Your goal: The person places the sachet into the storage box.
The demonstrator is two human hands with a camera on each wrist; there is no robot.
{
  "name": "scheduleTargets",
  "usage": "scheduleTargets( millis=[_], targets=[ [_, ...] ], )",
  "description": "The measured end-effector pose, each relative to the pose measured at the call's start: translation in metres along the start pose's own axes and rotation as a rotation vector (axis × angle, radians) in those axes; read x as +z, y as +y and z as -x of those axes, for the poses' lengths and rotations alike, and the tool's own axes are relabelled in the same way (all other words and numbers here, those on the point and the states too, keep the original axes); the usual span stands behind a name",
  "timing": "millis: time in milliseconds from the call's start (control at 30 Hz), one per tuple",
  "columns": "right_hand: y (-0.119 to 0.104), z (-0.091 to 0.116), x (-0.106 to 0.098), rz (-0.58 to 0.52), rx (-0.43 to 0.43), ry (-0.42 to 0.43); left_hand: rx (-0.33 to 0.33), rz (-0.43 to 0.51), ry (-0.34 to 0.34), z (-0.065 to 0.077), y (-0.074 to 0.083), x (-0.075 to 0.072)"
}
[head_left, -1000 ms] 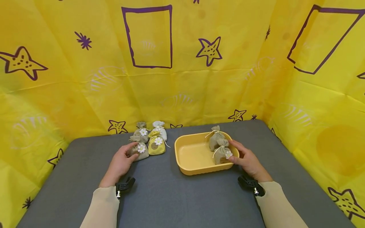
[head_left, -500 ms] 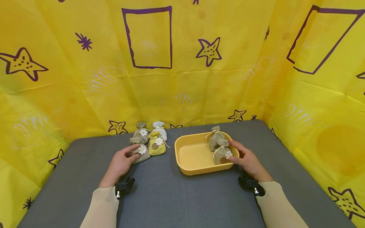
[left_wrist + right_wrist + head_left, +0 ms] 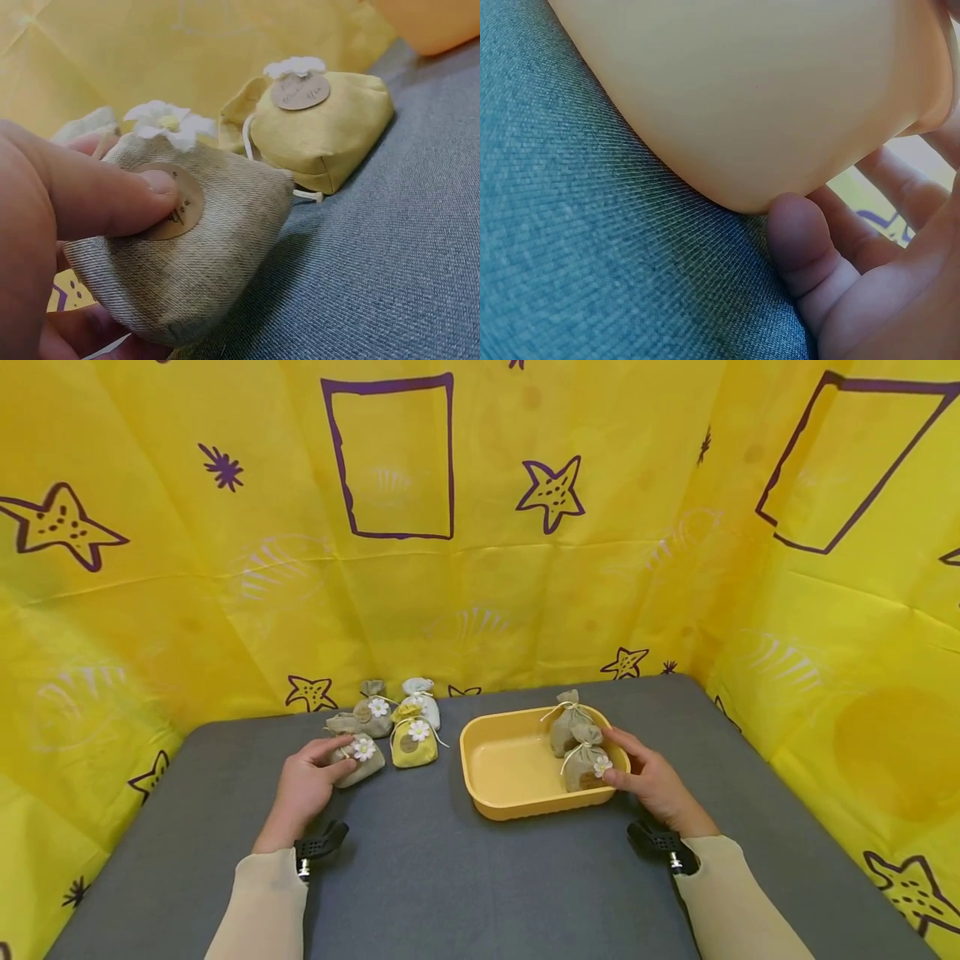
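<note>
At the left of the table, my left hand (image 3: 306,783) grips a beige drawstring sachet (image 3: 366,767) with a white flower. In the left wrist view its thumb presses the round label of the beige sachet (image 3: 232,225), and other fingers show below it. Close by stands a yellow sachet (image 3: 414,750), also with a flower and label. My right hand (image 3: 663,789) holds the right end of a yellow tray (image 3: 517,810). In the right wrist view the thumb touches the wall of the tray (image 3: 757,97); the fingers are partly hidden behind it.
Two olive-beige sachets, a rear one (image 3: 568,727) and a front one (image 3: 581,764), stand in the tray's right end. Behind the held sachet are a grey-beige sachet (image 3: 372,714) and a white sachet (image 3: 426,703). Yellow printed cloth (image 3: 487,585) walls the grey table (image 3: 465,885).
My left hand has shifted slightly left with the beige sachet, drawing it away from the yellow one and tilting it. The right hand and the tray hold still.
</note>
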State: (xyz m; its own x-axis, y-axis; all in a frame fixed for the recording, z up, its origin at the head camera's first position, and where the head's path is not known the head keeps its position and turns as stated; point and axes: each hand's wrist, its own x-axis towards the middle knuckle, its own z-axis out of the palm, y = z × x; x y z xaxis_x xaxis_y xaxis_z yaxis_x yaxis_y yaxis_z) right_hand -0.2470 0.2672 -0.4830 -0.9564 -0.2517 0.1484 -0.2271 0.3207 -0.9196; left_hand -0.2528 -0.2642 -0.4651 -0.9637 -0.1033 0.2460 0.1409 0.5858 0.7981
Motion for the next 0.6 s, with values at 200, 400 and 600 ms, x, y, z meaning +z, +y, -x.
scheduleTargets(
  millis=[200,400,600],
  targets=[
    [0.001,0.000,-0.001,-0.029,0.003,-0.008,-0.181,0.270,0.110,-0.002,0.010,-0.002],
    [0.001,0.000,-0.002,-0.071,-0.003,-0.013,-0.186,0.674,0.078,-0.005,0.031,-0.007],
    [0.001,0.000,-0.001,-0.132,-0.036,-0.021,-0.067,0.543,-0.053,0.005,0.068,0.001]
  ],
)
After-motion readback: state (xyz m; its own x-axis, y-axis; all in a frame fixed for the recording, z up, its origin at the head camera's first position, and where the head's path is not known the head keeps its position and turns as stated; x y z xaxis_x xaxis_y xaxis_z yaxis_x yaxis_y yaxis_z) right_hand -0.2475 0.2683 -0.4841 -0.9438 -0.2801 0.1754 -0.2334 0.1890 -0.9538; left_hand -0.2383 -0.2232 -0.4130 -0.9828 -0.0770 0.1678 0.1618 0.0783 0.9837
